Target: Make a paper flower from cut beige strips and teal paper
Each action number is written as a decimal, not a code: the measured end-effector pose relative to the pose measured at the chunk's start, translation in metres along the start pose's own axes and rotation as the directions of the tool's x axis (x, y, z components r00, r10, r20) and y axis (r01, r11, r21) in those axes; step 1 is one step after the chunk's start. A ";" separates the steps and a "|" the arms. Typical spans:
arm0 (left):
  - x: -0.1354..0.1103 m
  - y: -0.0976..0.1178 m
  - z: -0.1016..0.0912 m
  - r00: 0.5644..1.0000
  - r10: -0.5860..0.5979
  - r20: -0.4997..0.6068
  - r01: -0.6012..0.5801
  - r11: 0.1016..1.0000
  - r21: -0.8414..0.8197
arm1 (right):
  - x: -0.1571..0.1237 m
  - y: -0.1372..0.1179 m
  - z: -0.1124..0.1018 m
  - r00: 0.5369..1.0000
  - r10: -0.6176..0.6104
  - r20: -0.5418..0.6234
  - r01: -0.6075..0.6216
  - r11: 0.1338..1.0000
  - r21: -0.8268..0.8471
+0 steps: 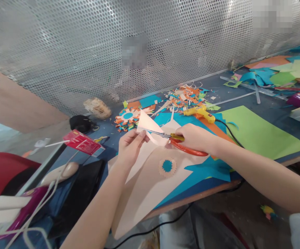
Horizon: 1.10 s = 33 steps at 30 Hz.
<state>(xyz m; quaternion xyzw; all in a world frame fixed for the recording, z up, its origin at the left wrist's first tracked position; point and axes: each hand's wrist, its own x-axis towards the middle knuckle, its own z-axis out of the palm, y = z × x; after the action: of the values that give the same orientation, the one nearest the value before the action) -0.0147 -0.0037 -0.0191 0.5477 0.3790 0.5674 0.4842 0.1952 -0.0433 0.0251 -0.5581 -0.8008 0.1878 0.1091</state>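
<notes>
My left hand (131, 145) pinches the edge of a pale cream piece of paper (148, 125). In my right hand (192, 136) is a pair of scissors (187, 149) with orange and yellow handles, its blades lying across that paper close to my left fingertips. Below both hands a large cream sheet (142, 186) lies over blue paper (209, 171) and hangs past the table edge. On the sheet rests a small round paper flower (167, 166) with a blue centre.
A yellow glue gun (200, 112) with a black cord lies beyond my right hand, near a heap of paper scraps (183, 98). Green paper (261, 133) is to the right. A red drink carton (84, 142) and a computer mouse (61, 173) are left. A perforated metal panel (87, 52) stands behind.
</notes>
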 end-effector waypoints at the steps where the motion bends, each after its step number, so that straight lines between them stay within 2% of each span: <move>1: 0.000 0.000 0.000 1.000 -0.004 0.009 0.004 1.000 -0.004 | 0.000 0.000 0.000 1.000 0.000 0.006 0.000 1.000 0.008; 6: -0.002 0.002 0.002 0.997 -0.023 0.067 0.023 1.000 0.000 | 0.001 0.000 0.000 0.999 0.003 0.046 -0.003 1.000 0.003; 14: -0.002 0.002 0.003 0.997 -0.032 0.071 0.031 0.999 0.011 | 0.003 0.001 0.001 1.000 0.009 0.007 -0.009 1.000 0.001; 17: -0.001 0.003 0.003 0.999 -0.006 0.043 0.006 1.000 0.008 | 0.004 0.004 0.003 0.999 0.001 -0.042 0.003 0.996 0.092; 19: 0.000 0.003 0.003 1.000 0.021 0.015 -0.021 1.000 0.002 | 0.004 0.006 0.005 0.996 0.019 -0.090 0.000 0.977 0.211; 23: 0.000 0.003 0.004 0.999 0.034 0.003 -0.034 0.999 -0.005 | 0.006 0.009 0.009 0.989 0.024 -0.143 0.056 0.846 0.530; 25: 0.000 0.003 0.005 1.000 0.019 0.009 -0.019 1.000 -0.005 | 0.006 0.010 0.010 0.988 -0.003 -0.152 0.098 0.778 0.621; 29: -0.002 0.004 0.008 1.000 0.003 0.029 -0.003 1.000 0.016 | 0.007 0.009 0.010 0.983 -0.071 -0.168 0.164 0.745 0.646; 33: -0.004 0.004 0.010 0.998 0.011 0.054 -0.014 0.999 0.044 | 0.007 0.007 0.012 0.986 -0.089 -0.140 0.156 0.789 0.595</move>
<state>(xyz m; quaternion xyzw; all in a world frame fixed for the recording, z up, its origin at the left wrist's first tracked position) -0.0053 -0.0092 -0.0151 0.5758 0.3748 0.5469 0.4784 0.1942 -0.0368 0.0115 -0.4502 -0.7268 0.3962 0.3349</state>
